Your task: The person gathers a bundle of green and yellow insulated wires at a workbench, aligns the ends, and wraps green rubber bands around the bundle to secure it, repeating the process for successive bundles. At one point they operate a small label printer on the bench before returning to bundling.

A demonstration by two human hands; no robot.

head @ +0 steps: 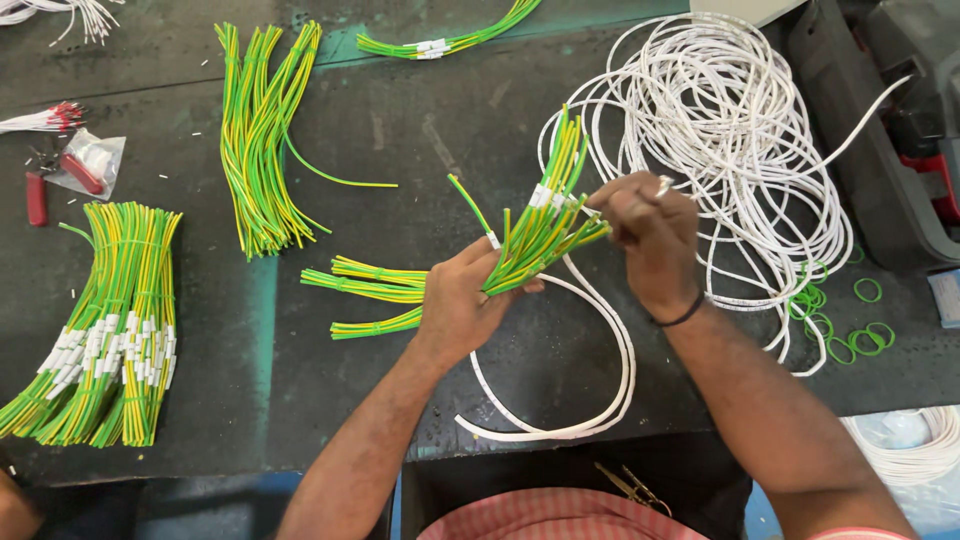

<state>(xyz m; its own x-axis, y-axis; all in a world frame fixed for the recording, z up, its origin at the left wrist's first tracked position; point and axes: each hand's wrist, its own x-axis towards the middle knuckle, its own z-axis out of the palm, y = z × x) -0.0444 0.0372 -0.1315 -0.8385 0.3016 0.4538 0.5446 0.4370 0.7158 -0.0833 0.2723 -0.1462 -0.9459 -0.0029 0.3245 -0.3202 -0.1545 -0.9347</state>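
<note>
My left hand (462, 298) grips a bunch of green-and-yellow wires (540, 225) near its lower end, the wires fanning up and to the right. Some of them carry white sleeve markers near the tips. My right hand (648, 232) pinches at the upper ends of the bunch, fingers closed around a wire tip or a white sleeve. A loop of white tubing (600, 400) runs from under my hands down to the table's front edge.
A big tangle of white tubing (730, 130) lies at the right. Green-yellow wire bundles sit at the left (110, 330), upper left (262, 140), top (440, 42) and under my left hand (365, 285). Green rubber bands (850, 330) and red-handled pliers (36, 197) lie nearby.
</note>
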